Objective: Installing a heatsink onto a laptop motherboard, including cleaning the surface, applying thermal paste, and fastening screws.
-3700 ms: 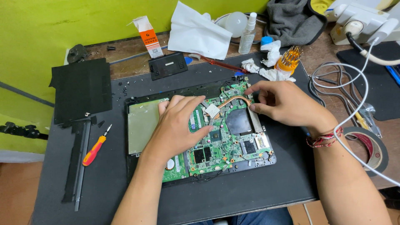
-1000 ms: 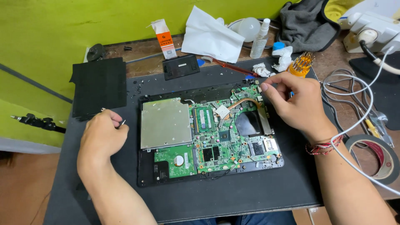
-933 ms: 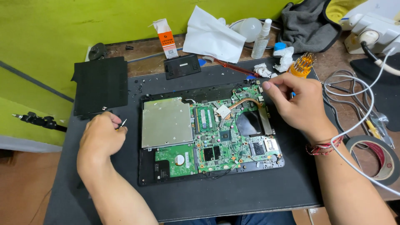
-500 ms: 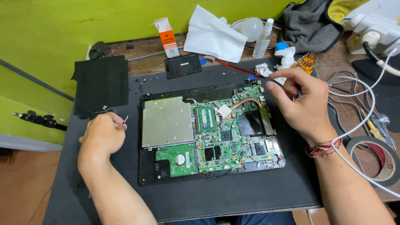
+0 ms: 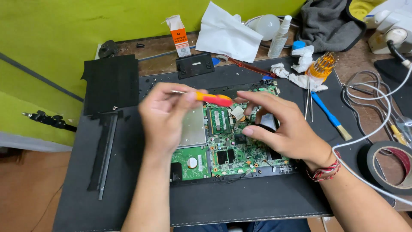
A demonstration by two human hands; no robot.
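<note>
In the middle of the frame the left hand [image 5: 165, 118] holds a small screwdriver [image 5: 205, 97] with a red and yellow handle, its fingers curled around the handle and its thin metal shaft pointing toward the upper left. The right hand [image 5: 279, 126] hovers just right of it, fingers loosely spread and half bent, its fingertips near the handle's red end; whether they touch it cannot be told. Both hands hang over an opened laptop base whose green circuit board [image 5: 227, 146] shows between and below them, with a silver metal plate [image 5: 193, 129] partly hidden behind the left hand. The laptop lies on a dark work mat [image 5: 240, 202]. In the upper right of the frame stand an orange holder of screwdriver bits [image 5: 322, 68], a blue-handled brush [image 5: 328, 114] and crumpled white tissues [image 5: 300, 64]. A roll of black tape [image 5: 392, 167] lies at the right edge.
</note>
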